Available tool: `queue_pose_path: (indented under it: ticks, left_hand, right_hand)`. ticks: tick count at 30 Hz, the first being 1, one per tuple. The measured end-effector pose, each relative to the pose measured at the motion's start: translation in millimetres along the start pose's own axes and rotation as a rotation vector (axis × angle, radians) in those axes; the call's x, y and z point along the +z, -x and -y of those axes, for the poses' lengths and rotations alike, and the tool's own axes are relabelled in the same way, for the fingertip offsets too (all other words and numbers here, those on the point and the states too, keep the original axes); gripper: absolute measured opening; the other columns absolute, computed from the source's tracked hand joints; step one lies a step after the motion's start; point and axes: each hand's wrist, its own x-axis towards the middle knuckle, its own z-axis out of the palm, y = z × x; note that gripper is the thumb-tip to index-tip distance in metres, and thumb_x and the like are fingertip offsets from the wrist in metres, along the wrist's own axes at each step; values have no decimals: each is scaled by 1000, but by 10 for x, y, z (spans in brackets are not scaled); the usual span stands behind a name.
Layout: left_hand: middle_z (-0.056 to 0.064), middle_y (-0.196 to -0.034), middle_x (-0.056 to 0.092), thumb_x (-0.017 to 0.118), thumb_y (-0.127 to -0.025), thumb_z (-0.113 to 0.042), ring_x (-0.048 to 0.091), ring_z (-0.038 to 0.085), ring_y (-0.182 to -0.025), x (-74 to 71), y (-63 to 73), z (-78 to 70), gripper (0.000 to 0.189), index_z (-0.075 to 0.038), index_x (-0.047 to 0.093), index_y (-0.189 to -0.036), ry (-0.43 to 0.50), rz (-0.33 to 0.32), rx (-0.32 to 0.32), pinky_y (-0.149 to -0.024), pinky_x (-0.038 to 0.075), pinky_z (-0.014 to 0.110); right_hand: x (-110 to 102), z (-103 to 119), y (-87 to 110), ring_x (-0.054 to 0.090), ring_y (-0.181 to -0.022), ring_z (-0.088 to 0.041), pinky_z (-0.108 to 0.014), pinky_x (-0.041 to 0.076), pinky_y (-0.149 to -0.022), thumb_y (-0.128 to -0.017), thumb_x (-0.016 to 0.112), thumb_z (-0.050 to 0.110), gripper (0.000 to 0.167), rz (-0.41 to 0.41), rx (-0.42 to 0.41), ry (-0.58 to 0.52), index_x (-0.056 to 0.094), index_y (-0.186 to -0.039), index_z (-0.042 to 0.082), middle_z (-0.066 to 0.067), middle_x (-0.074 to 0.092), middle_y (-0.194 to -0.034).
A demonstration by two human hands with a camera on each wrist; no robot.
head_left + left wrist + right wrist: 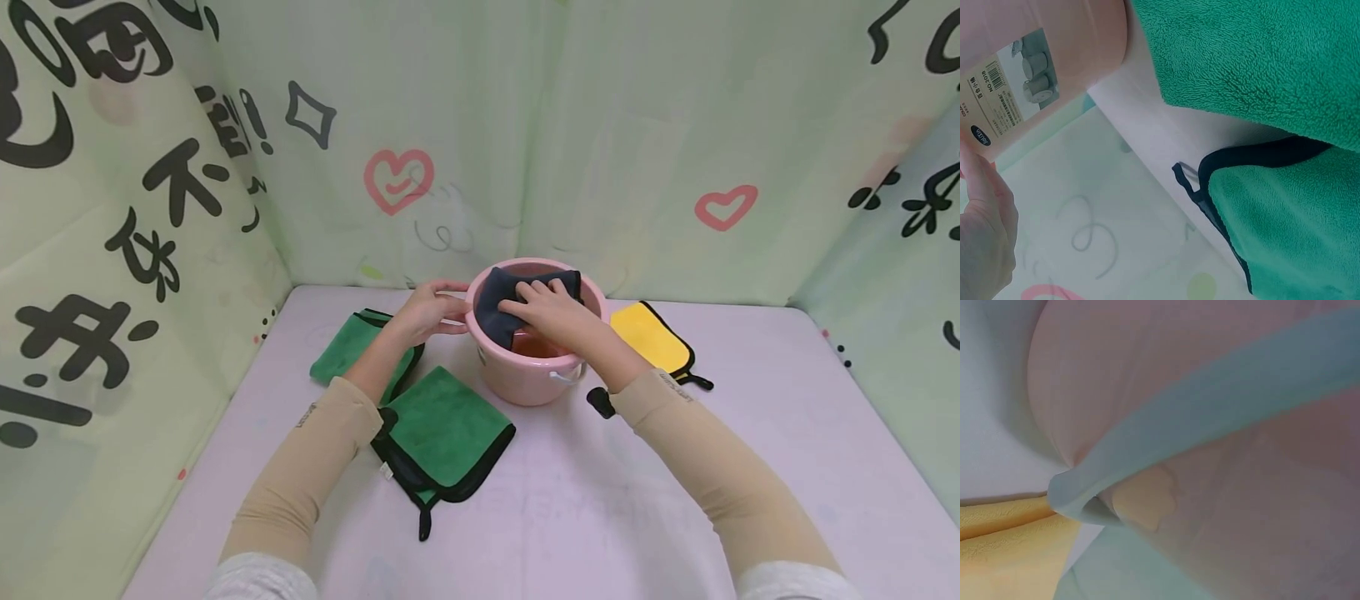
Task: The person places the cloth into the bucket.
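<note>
Inside the pink bucket, a dark grey cloth with black edging lies up against the rim. My right hand rests on that cloth, its fingers spread over the top face. On the bucket's left side, my left hand touches the rim with extended fingers. The left wrist view shows part of the left hand beside the bucket's printed label. No hand appears in the right wrist view, only the bucket with its pale handle and yellow cloth.
Left of the bucket is a folded green cloth; another green cloth with a black border and loop lies in front. A yellow cloth is to the right. Printed curtains enclose the pale table.
</note>
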Motion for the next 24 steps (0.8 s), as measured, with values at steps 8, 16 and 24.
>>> queue_pose_path:
  ticks: [8, 16, 24]
  left_hand:
    - [16, -104, 59, 59, -88, -5, 62, 19, -79, -2, 20, -4, 38, -8, 50, -125, -19, 4, -1, -73, 55, 32]
    - [22, -114, 56, 58, -88, -6, 62, 19, -80, -7, 19, -7, 38, -9, 49, -125, -27, 7, -12, -73, 55, 32]
    - [20, -110, 57, 58, -88, -7, 61, 21, -82, -4, 22, -3, 38, -9, 49, -125, -38, 6, -4, -73, 55, 32]
  right_hand:
    - [45, 5, -87, 34, -125, -34, -56, 24, -102, -91, 56, 24, 49, 124, 14, 70, 40, -137, 20, -15, 39, -137]
    - [89, 16, -127, 41, -119, -32, -52, 33, -98, -92, 55, 27, 48, 195, -28, 162, 39, -137, 18, -14, 45, -130]
    - [146, 5, -165, 40, -119, -31, -48, 33, -98, -94, 51, 27, 48, 299, -44, 214, 36, -138, 14, -14, 43, -132]
